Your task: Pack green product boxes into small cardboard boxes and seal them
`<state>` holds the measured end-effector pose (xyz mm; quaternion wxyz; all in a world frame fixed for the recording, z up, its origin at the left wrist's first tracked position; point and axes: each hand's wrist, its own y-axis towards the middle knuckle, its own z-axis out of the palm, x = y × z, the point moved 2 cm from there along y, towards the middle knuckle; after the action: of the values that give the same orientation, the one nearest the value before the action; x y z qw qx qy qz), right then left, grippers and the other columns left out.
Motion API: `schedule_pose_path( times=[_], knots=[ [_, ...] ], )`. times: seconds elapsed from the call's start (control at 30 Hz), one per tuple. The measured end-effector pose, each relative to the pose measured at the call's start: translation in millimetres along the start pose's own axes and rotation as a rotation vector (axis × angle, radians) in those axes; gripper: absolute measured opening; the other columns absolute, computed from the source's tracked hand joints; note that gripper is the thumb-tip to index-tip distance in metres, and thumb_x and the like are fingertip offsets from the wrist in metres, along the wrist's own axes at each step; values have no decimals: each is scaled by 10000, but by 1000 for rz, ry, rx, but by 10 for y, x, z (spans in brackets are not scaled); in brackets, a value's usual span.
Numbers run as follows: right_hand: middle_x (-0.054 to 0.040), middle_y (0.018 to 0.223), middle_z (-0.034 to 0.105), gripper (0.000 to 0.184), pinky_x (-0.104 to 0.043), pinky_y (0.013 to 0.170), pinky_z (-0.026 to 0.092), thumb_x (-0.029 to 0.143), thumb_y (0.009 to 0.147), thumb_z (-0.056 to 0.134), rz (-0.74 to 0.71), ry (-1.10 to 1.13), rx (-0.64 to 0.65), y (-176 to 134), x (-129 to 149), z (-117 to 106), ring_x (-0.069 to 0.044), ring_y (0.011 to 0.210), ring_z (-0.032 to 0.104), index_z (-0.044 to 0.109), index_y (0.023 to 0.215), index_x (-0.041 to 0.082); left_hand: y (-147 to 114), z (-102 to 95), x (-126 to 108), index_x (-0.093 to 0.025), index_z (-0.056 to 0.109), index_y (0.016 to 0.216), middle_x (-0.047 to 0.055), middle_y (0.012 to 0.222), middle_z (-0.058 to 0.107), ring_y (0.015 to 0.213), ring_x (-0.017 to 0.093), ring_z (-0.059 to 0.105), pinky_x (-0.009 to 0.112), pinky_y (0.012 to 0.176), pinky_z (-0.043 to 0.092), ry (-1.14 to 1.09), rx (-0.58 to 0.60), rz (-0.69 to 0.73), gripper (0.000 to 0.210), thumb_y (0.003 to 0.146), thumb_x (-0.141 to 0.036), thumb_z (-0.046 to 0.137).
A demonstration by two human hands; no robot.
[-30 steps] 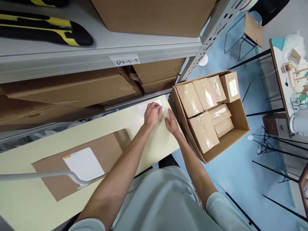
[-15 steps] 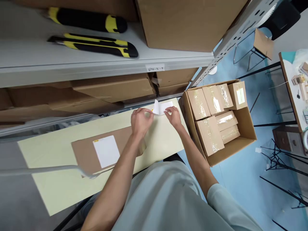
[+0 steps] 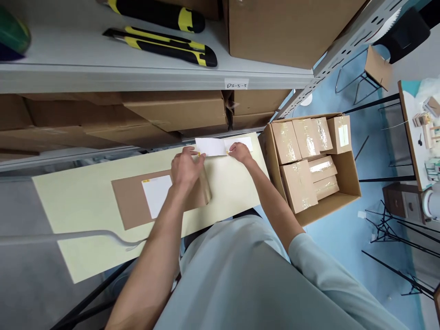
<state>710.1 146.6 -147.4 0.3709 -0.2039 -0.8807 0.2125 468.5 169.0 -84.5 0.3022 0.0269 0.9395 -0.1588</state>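
Near the far edge of the pale yellow board, my left hand (image 3: pixel 187 166) pinches the left end of a white label (image 3: pixel 210 147) with small yellow marks on its near edge. My right hand (image 3: pixel 241 152) has its fingers closed at the label's right end, where a second white piece of paper (image 3: pixel 246 143) lies flat beneath. Whether the two pieces are still joined there cannot be made out. Left of my hands lies a flat brown cardboard box (image 3: pixel 130 201) bearing a white label (image 3: pixel 156 195), partly hidden by my left forearm.
The yellow board (image 3: pixel 82 247) carries a grey curved rod (image 3: pixel 85 236) at its left. To the right stands an open carton (image 3: pixel 350 183) with several taped boxes. Two utility knives (image 3: pixel 165 46) lie on the metal shelf (image 3: pixel 137 80), above stored cartons (image 3: pixel 178 107).
The folded-up white flap now stretches out flat to the left, drawn by my left hand. My right hand has shifted slightly left onto its end. The whole view has swung a little.
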Motion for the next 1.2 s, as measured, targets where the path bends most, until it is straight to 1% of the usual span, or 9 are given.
schedule_pose_path(
  times=[0.1, 0.23, 0.33, 0.5, 0.6, 0.73, 0.93, 1.1, 1.2],
  knots=[
    [-55, 1120, 815, 96, -347, 1036, 633, 193, 907, 820, 16, 6, 1, 29, 7, -8, -236, 1118, 776, 790, 997, 207, 90, 86, -91, -186, 633, 1470, 110, 1195, 829, 1222, 360, 727, 484, 1127, 525, -37, 27, -63, 553, 957, -365, 733],
    [-51, 1117, 817, 109, -354, 1031, 639, 205, 887, 846, 36, -3, 12, 78, 5, 7, -243, 1123, 779, 783, 975, 215, 193, 163, -208, -191, 661, 1460, 99, 1192, 822, 1127, 312, 746, 433, 1060, 546, -35, 40, -100, 534, 948, -323, 735],
    [-52, 1156, 815, 134, -366, 1063, 631, 198, 889, 830, 32, -16, 23, 99, -11, 27, -245, 1156, 773, 784, 1014, 212, 195, 165, -242, -212, 683, 1442, 93, 1173, 819, 1081, 293, 747, 403, 1017, 548, -25, 31, -57, 485, 969, -316, 697],
    [-64, 1206, 805, 139, -368, 1108, 608, 202, 913, 811, 10, -49, 33, 125, -37, 74, -247, 1198, 758, 780, 1048, 211, 125, 133, -241, -236, 715, 1394, 91, 1157, 819, 1034, 319, 751, 391, 944, 545, 54, 79, 22, 492, 908, -301, 753],
    [-78, 1221, 798, 129, -357, 1117, 591, 217, 926, 815, 6, -65, 41, 148, -45, 100, -248, 1224, 737, 776, 1048, 200, 117, 132, -254, -222, 734, 1348, 102, 1161, 824, 1039, 334, 756, 394, 935, 544, 99, 89, 51, 438, 913, -277, 729],
    [-63, 1220, 791, 122, -348, 1102, 580, 219, 919, 828, 11, -67, 39, 169, -62, 115, -238, 1206, 721, 766, 1024, 211, 175, 137, -265, -219, 721, 1394, 124, 1214, 830, 1077, 340, 757, 402, 942, 551, 161, 108, 101, 446, 955, -279, 671],
    [-36, 1134, 781, 126, -320, 1045, 572, 203, 879, 850, 11, -62, 10, 174, -65, 115, -215, 1109, 711, 750, 952, 223, 258, 83, -263, -222, 648, 1520, 136, 1277, 827, 1110, 320, 766, 379, 921, 543, 297, 151, 108, 509, 1017, -296, 634],
    [-14, 1046, 775, 147, -294, 954, 585, 184, 833, 868, 24, -59, -6, 163, -14, 94, -207, 1027, 716, 734, 870, 230, 167, 23, -321, -188, 665, 1512, 170, 1255, 829, 1092, 352, 776, 406, 908, 538, 305, 150, 75, 496, 1024, -266, 630],
    [4, 977, 765, 157, -283, 900, 587, 187, 820, 875, 39, -53, -4, 166, 3, 80, -196, 957, 713, 727, 842, 234, 150, -90, -335, -164, 704, 1448, 195, 1281, 815, 1121, 356, 769, 412, 923, 536, 270, 96, 24, 436, 1031, -229, 596]
  ],
)
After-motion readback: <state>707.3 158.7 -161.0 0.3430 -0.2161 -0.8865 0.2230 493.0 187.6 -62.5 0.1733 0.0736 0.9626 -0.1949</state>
